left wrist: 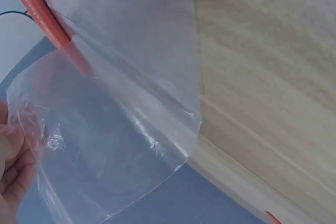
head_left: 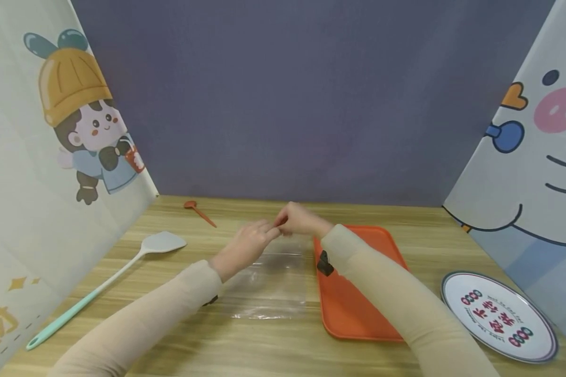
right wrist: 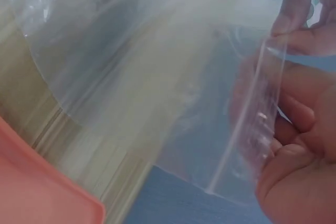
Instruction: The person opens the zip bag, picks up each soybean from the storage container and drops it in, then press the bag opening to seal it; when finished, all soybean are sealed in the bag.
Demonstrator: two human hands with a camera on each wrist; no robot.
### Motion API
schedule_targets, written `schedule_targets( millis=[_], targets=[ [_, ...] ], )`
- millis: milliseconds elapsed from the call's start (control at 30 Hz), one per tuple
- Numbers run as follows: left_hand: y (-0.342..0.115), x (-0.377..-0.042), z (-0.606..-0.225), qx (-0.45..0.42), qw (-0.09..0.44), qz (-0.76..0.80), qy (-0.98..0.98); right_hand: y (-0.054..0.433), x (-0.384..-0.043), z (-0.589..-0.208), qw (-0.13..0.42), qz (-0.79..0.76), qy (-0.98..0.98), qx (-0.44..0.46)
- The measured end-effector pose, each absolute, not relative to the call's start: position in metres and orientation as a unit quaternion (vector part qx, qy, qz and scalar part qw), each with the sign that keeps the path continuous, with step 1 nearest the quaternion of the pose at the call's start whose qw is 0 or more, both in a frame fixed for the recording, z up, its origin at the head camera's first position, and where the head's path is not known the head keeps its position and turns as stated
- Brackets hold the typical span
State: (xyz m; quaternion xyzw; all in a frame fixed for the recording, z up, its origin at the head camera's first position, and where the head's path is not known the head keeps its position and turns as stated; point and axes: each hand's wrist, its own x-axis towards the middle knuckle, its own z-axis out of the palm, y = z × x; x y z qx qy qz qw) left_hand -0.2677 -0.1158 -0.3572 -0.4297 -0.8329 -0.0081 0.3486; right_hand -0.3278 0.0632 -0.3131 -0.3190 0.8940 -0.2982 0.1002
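A clear plastic zip bag [head_left: 275, 293] hangs between my hands over the table. My left hand [head_left: 246, 247] pinches its upper edge from the left. Close against it, my right hand [head_left: 301, 219] arches over with fingertips down on the same edge. The zip strip of the bag [right wrist: 236, 124] runs beside the fingers in the right wrist view, where one thumb and finger pinch its corner. In the left wrist view the film [left wrist: 115, 145] spreads out from pinching fingers at the left edge.
An orange tray [head_left: 354, 303] lies under my right forearm. To the left are a spatula [head_left: 162, 242] with a mint handle and a small red-brown spoon [head_left: 200, 212]. A printed white plate [head_left: 500, 317] sits at the right, and a dark panel [head_left: 283, 104] stands behind.
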Motion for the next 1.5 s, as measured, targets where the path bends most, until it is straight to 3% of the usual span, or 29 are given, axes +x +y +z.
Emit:
schedule_targets(
  millis=[533,867,1233,1500],
  targets=[
    [-0.111,-0.254,-0.36,-0.451,0.345,-0.016,-0.823,0.068,-0.34,-0.313,0.026,-0.311,0.909,-0.277],
    [-0.102,-0.244,-0.361,-0.447,0.312,-0.027,-0.838,0.071,-0.346,-0.309,0.032,-0.308,0.917,-0.249],
    [-0.098,-0.234,-0.361,-0.499,0.29,-0.055,-0.815,0.07,-0.352,-0.314,0.046,-0.306,0.918,-0.248],
    [-0.098,-0.232,-0.357,-0.487,0.304,-0.013,-0.819,0.069,-0.35,-0.316,0.043,-0.301,0.92,-0.248]
  ],
)
